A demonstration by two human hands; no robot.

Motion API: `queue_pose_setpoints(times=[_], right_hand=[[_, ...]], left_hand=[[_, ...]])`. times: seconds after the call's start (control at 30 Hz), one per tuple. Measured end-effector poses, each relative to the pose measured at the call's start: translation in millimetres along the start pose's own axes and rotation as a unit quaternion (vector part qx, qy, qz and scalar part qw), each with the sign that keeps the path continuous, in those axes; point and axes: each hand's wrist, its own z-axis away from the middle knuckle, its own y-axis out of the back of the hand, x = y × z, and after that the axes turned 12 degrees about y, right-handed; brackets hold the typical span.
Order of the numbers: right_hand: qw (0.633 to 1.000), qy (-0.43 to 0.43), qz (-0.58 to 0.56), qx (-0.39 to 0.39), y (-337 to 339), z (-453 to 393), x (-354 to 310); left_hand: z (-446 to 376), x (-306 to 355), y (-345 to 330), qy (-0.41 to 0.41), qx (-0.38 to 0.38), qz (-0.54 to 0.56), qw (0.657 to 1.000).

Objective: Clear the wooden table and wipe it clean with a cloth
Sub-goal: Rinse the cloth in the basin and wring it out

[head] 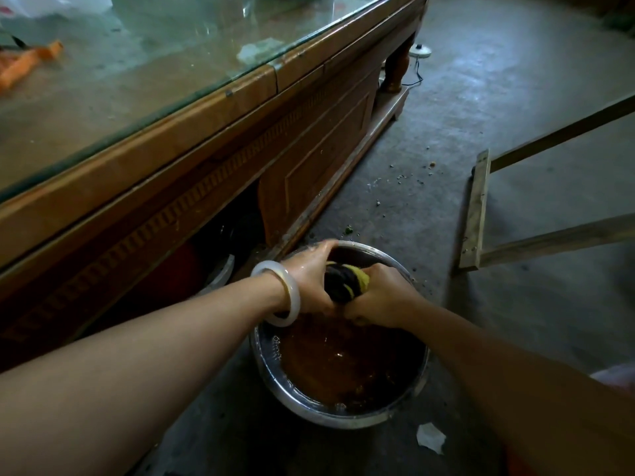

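Yellow-and-dark cloth (345,281), twisted into a wet roll running left to right, clenched between my left grip (311,280) and right grip (379,293).

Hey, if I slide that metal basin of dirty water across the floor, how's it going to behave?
The basin looks well filled with brown water, so it is probably heavy for its size and apt to slosh over the rim. Its rounded, narrowing sides suggest it could rock or tip if pushed high. The wet metal rim is likely slippery to grip.
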Motion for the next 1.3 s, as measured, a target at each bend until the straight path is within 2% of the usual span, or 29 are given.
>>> queue_pose_setpoints(times=[0.03, 0.07, 0.13, 0.17, 0.2, 0.33, 0.4, 0.43, 0.5, 0.57, 0.67, 0.8, 0.9, 1.0, 1.1, 1.2, 1.3], right_hand=[[0.997, -0.041, -0.072, 0.008, 1.2, -1.2, 2.8], [0.990, -0.056, -0.132, 0.017, 3.8, -1.7, 5.6], [0.977, -0.036, -0.209, 0.014, 10.6, -1.0, 3.8], [0.972, -0.014, -0.236, -0.006, 14.1, 1.7, 0.0], [0.967, -0.001, -0.253, -0.036, 15.8, 5.4, -3.7], [0.938, -0.018, -0.307, -0.157, 10.4, 12.8, -9.3], [0.943, -0.020, -0.295, -0.154, 4.2, 10.5, -6.7], [0.957, -0.028, -0.257, -0.132, 2.9, 8.6, -6.1], [0.985, -0.050, -0.142, -0.081, 0.7, 4.5, -5.5], [0.998, -0.036, 0.011, -0.053, -1.6, 1.8, -5.5], [0.978, 0.051, 0.202, 0.005, -9.5, 5.8, -5.6], [0.925, 0.172, 0.331, 0.075, -17.3, 12.6, 0.8], [0.902, 0.232, 0.349, 0.100, -15.8, 10.9, 7.3], [0.864, 0.286, 0.386, 0.150, -12.2, 6.8, 12.6], [0.848, 0.313, 0.393, 0.168, -9.5, 2.9, 15.1], [0.838, 0.339, 0.383, 0.191, -6.8, 1.1, 15.0], [0.832, 0.361, 0.371, 0.199, -3.9, 1.3, 12.3]], left_hand=[[1.8, -2.4, -1.1, -0.065, 0.073, -0.040, 0.994], [3.4, -5.3, -3.2, -0.139, 0.153, -0.085, 0.975], [4.4, -11.2, -8.4, -0.276, 0.278, -0.169, 0.904], [3.6, -12.6, -12.8, -0.320, 0.307, -0.196, 0.874], [3.0, -13.2, -17.7, -0.342, 0.315, -0.217, 0.858], [2.7, -13.9, -24.5, -0.373, 0.320, -0.241, 0.837], [3.0, -7.9, -25.8, -0.347, 0.324, -0.248, 0.845], [6.0, -0.9, -24.3, -0.314, 0.312, -0.254, 0.860], [8.7, 12.9, -25.8, -0.203, 0.250, -0.280, 0.904], [7.0, 17.3, -30.1, -0.091, 0.158, -0.267, 0.946], [0.6, 20.3, -31.5, 0.015, 0.067, -0.186, 0.980], [-3.0, 20.7, -40.4, 0.101, -0.026, -0.163, 0.981], [-1.7, 16.7, -42.7, 0.102, -0.058, -0.025, 0.993], [4.8, 15.6, -38.4, 0.109, -0.084, 0.057, 0.989], [6.1, 17.2, -37.8, 0.142, -0.125, 0.151, 0.970], [12.1, 16.2, -31.6, 0.190, -0.175, 0.242, 0.935], [14.2, 11.4, -30.7, 0.190, -0.199, 0.291, 0.916]])
